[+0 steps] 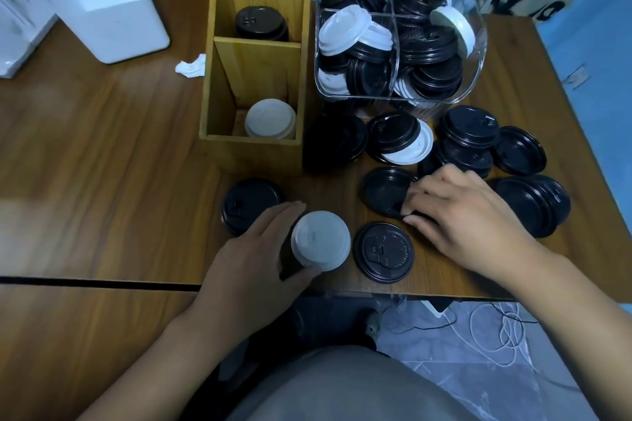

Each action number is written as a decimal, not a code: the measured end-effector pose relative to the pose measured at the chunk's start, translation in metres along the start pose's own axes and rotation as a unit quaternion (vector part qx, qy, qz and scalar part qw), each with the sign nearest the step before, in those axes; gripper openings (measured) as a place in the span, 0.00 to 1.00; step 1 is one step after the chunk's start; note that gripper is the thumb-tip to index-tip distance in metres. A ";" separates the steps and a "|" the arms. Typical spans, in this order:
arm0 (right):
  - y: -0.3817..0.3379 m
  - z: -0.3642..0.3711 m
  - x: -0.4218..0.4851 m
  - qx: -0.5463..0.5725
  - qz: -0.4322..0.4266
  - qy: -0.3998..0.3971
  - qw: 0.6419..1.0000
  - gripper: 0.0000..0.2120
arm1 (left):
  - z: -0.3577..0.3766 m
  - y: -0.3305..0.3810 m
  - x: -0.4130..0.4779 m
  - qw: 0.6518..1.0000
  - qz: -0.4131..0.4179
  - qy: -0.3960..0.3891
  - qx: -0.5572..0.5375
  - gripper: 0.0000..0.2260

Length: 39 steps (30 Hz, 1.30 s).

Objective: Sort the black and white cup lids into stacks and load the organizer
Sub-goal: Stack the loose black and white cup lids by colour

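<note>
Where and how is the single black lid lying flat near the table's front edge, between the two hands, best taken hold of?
Probably by its rim, from above: the black lid lies flat, dome up, apart from its neighbours. Pinch opposite edges, or slide it toward the table edge to get fingertips underneath. The right hand is nearest.

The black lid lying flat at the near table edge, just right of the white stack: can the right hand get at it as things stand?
Probably yes. The black lid lies alone, nothing on top, and the right hand rests just beside it, fingertips on a neighbouring lid. The left hand is wrapped around the white stack, clear of it.
</note>
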State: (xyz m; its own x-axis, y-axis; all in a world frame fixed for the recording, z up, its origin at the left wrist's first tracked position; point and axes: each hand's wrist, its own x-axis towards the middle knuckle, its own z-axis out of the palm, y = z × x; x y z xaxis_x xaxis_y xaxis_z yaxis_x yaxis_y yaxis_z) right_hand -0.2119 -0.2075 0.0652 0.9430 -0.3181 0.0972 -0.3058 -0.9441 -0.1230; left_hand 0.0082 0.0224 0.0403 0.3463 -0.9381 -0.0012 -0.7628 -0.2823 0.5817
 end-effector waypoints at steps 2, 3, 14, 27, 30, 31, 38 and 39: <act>-0.006 -0.010 0.003 0.055 0.015 0.034 0.998 0.05 | -0.010 -0.005 0.000 0.999 0.006 0.048 -0.005 0.31; -0.010 -0.016 0.007 0.085 0.018 0.050 0.995 0.05 | -0.014 -0.007 0.000 0.997 0.014 0.071 -0.008 0.29; -0.074 -0.048 0.088 0.361 -0.007 0.053 0.931 0.10 | -0.021 0.020 0.022 0.960 0.074 0.170 -0.210 0.05; -0.105 -0.005 0.097 0.363 0.080 0.072 0.925 0.37 | -0.037 -0.017 0.003 0.846 -0.077 0.114 -0.515 0.13; -0.100 -0.002 0.101 0.342 0.062 0.033 0.937 0.36 | -0.053 -0.057 -0.003 0.975 -0.068 0.166 -0.128 0.19; -0.099 0.001 0.102 0.324 0.048 0.013 0.945 0.36 | -0.058 -0.067 -0.002 0.986 -0.087 0.134 -0.054 0.27; -0.109 0.029 0.127 0.181 -0.050 -0.102 0.977 0.38 | -0.046 -0.089 0.018 0.998 -0.055 0.002 0.008 0.51; -0.110 0.032 0.131 0.172 -0.058 -0.110 0.977 0.38 | -0.044 -0.090 0.019 0.999 -0.046 0.008 0.010 0.50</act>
State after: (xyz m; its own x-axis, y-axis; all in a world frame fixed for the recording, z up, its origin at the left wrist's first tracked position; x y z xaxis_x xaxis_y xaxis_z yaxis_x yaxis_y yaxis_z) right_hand -0.0501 -0.1425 0.0601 0.9855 -0.1494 -0.0802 -0.1696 -0.8761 -0.4514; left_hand 0.1074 0.0387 0.0235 0.4247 -0.9044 -0.0413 -0.7372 -0.3719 0.5641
